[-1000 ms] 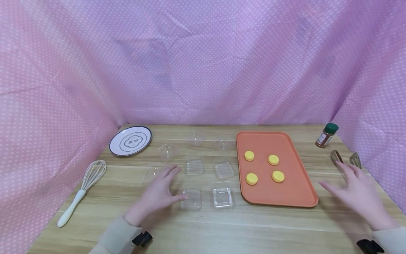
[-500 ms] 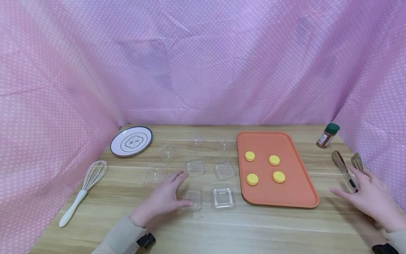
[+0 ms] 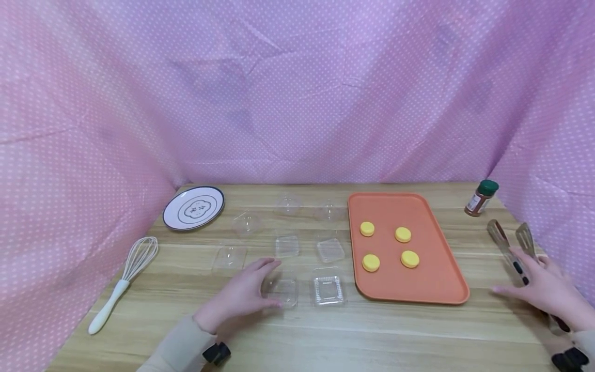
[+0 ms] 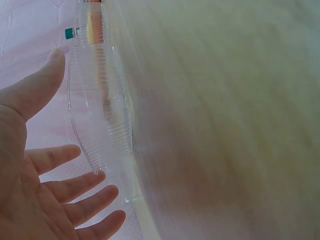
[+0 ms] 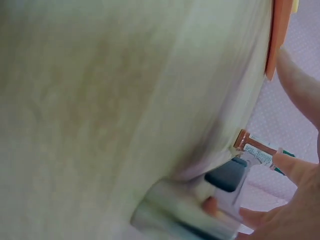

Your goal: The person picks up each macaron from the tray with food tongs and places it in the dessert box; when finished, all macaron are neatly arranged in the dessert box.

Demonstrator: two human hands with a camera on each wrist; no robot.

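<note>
1. Pink dotted cloth walls in our wooden desk [image 3: 297, 336].
2. Nearest us, our left hand [image 3: 241, 297] lies fingers straight, fingertips touching the clear plastic tray [image 3: 280, 289] just to its right.
3. Our right hand [image 3: 548, 294] rests with relaxed fingers on the steel tongs [image 3: 511, 248]; their long axis runs away from us.
4. Further off, between the hands, sits the orange tray [image 3: 437, 289] with four yellow cakes [image 3: 370, 262].

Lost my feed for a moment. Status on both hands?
Left hand open, fingers at a clear plastic tray. Right hand open, resting over the tongs. Nothing blocking either.
</note>
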